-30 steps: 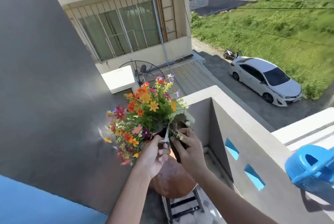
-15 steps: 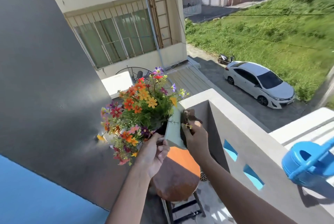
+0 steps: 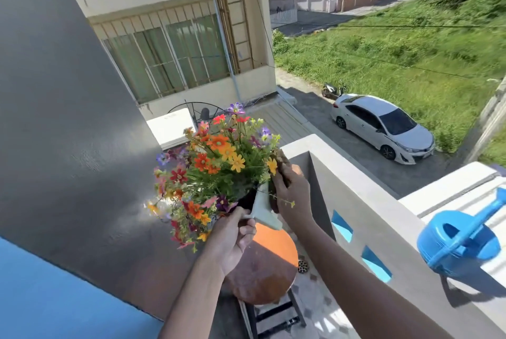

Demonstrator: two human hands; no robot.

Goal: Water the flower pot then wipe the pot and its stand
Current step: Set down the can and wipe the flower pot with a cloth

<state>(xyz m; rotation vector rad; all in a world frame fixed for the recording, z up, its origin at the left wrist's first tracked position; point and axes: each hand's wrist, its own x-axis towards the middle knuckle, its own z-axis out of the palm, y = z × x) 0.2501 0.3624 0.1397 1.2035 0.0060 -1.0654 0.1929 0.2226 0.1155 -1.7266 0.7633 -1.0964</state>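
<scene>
A pale flower pot full of orange, red, yellow and purple flowers hangs tilted in the air above its stand. My left hand grips the pot's near lower edge. On the pot's right side, my right hand presses a brown cloth near the rim; most of the cloth is hidden by the fingers. The stand is a round orange-brown top on a dark metal frame, directly below the pot and bare.
A blue watering can sits on the white ledge at the right. The grey balcony parapet with blue cut-outs runs close on the right, a dark grey wall on the left. A floor drain lies beside the stand.
The pot has risen off the stand and tilted, baring the round top. My right hand has slid the cloth up the pot's side towards the rim.
</scene>
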